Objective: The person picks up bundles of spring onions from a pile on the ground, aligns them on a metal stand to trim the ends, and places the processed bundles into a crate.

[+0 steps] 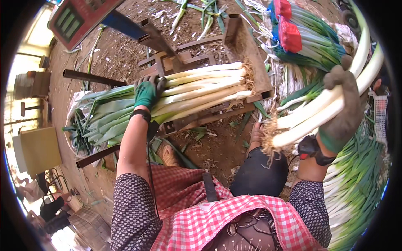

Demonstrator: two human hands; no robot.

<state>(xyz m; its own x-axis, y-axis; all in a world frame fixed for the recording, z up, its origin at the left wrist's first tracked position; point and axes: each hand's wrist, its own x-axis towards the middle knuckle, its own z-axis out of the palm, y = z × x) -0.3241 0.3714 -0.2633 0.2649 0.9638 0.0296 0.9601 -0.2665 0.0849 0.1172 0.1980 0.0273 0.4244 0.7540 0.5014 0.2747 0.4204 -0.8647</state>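
Note:
A row of large green onions (201, 88) lies on a rusty metal frame (176, 125), the rooted white ends against an upright metal plate (248, 53). My left hand (148, 92), in a green and dark work glove, lies across the stalks where white turns to green, its fingers curled over their far side. My right hand (344, 97), gloved alike, grips two thick green onions (309, 122) above the ground at the right. Their roots point down towards my knee, and their upper ends run out past my hand. The palm side of my left hand is hidden.
A scale display (69, 23) on a blue post stands at the upper left. Bundled green onions (314, 40) with red and blue wrapping lie at the upper right. A long heap of green onions (355, 188) is beside me at right, near a white plastic crate (380, 116).

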